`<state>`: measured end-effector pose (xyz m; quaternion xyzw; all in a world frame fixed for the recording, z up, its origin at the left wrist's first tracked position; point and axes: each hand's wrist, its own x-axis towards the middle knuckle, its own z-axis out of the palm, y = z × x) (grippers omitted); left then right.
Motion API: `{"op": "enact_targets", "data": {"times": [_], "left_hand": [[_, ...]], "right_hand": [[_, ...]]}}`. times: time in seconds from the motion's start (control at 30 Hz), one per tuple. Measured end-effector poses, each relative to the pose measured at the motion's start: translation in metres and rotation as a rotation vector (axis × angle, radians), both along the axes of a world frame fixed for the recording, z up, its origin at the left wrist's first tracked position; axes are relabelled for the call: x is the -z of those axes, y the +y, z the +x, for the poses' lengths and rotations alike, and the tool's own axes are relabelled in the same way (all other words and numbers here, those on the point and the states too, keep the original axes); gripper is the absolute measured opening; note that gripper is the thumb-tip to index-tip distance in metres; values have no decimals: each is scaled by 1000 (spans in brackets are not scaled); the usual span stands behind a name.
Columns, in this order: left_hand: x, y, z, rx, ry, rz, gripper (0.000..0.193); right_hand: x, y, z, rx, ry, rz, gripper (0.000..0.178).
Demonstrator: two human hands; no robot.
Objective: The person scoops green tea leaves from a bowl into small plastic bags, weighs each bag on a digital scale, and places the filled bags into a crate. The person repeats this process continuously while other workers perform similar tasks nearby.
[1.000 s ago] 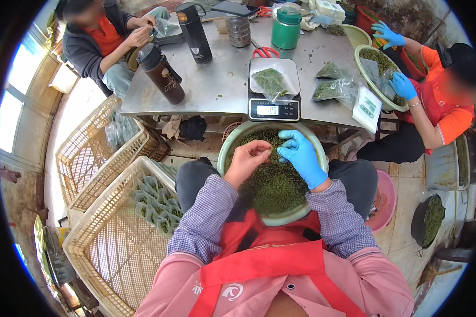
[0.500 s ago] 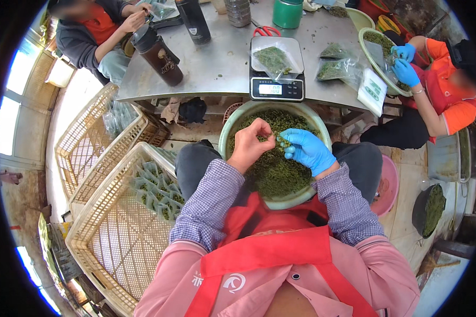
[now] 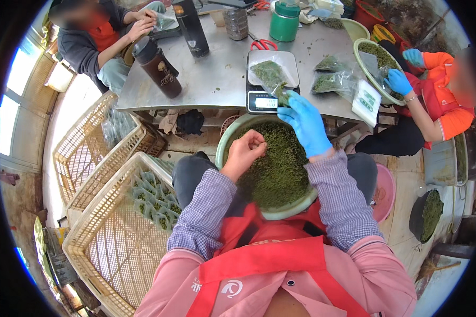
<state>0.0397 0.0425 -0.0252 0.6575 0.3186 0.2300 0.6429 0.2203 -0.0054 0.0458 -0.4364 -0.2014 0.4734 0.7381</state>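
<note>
A round pale green basin (image 3: 222,138) full of small green plant bits (image 3: 275,169) stands between my knees. My bare left hand (image 3: 245,153) hovers over its left half, thumb and fingers pinched together; whatever they hold is too small to make out. My right hand (image 3: 304,122), in a blue glove, has reached to the table edge. Its fingers close on the near end of a clear plastic bag (image 3: 267,73) with green plant bits inside. That bag lies tilted on the pan of a digital kitchen scale (image 3: 296,64), partly over the lit display.
Filled bags (image 3: 330,82) lie right of the scale, near red-handled scissors (image 3: 263,44), a green jar (image 3: 284,24) and dark bottles (image 3: 158,71). Plastic crates (image 3: 116,248) with small bags stand at my left. Co-workers sit far left and right; a pink basin (image 3: 384,193) sits beside my knee.
My right hand has moved from beside my left hand over the basin, forward to the bag on the scale. My left hand has shifted slightly left and down, still pinched.
</note>
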Motion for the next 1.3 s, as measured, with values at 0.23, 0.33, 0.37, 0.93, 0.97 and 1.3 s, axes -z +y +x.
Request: {"op": "enact_targets", "data": {"times": [0.23, 0.33, 0.37, 0.93, 0.97, 1.3], "left_hand": [[3, -3, -4, 65, 77, 163, 13], [4, -7, -1, 117, 129, 322, 15], [-4, -9, -1, 150, 176, 346, 16], [-28, 28, -9, -274, 75, 815, 16], [-30, 43, -12, -376, 86, 677, 17], [-15, 86, -21, -609, -124, 242, 19]], "right_hand": [[29, -5, -4, 94, -192, -57, 45], [27, 3, -9, 12, -207, -18, 50], [25, 13, -7, -5, -228, -17, 50], [37, -54, 0, 62, -872, -159, 37], [35, -52, 3, 62, -910, -158, 37], [30, -9, 20, 178, -1399, -25, 37]]}}
